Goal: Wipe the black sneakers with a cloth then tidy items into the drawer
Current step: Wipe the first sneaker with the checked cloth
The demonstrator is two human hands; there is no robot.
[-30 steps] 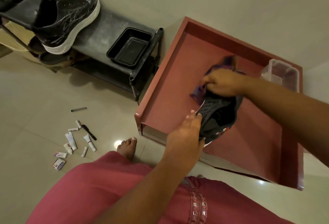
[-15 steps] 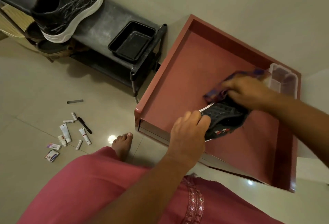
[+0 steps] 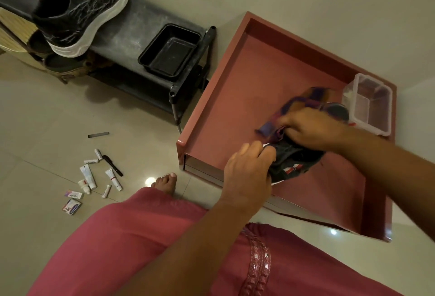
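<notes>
Head view: she stands over the open drawer [image 3: 219, 112], working on one sneaker [image 3: 294, 161] held above it.
Left hand [image 3: 247, 173]: fingers curled round the near end of the shoe, at the white sole edge.
Right hand [image 3: 313, 128]: pressing the purple cloth [image 3: 296, 105] onto the upper, fingers bunched in it; blurred, so probably mid-wipe.
Key relation: the shoe's long axis runs between the two hands, cloth at the far end.
Other sneaker [image 3: 80, 13]: on the shoe rack [image 3: 141, 27], well apart.
Tubes [image 3: 98, 175]: scattered on the floor, not yet tidied.
</notes>
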